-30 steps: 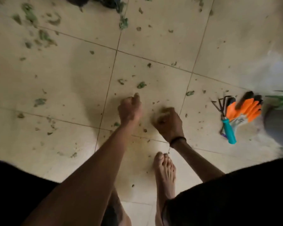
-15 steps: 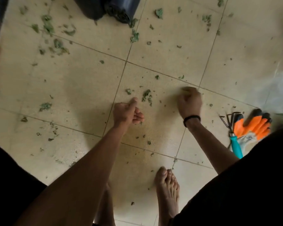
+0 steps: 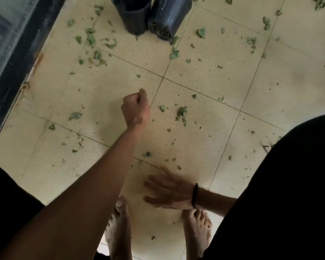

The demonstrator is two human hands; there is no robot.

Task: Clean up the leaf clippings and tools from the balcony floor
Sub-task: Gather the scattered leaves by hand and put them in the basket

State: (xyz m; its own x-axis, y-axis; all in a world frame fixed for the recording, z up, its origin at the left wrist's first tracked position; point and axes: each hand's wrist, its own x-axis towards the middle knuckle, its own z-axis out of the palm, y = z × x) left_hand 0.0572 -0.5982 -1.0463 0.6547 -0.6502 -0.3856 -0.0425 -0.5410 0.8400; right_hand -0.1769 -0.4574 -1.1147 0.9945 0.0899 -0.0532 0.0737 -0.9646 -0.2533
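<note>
Head view, listed from my feet outward.

Item: right hand, low and close, just ahead of my bare toes. Fingers spread and straight, motion-blurred, holding nothing that I can make out; a black band on the wrist.

Item: left hand, farther out, arm stretched forward. Fingers curled into a fist; whether clippings are inside, I cannot tell.

Item: leaf clippings. Small crumbs between the two hands; a larger clump just right of the left hand; one piece to its left; thicker scatter beyond it.

Item: two dark pots, farthest out, beyond the left hand.

Item: tools. Only a thin metal tip shows right of the right hand, by my dark clothing.

Handling note, my judgement: sweep with the flat right palm to herd crumbs into one heap, then pinch up the clump beside the left hand. Work outward tile by tile; gather, rather than chase single flecks.
</note>
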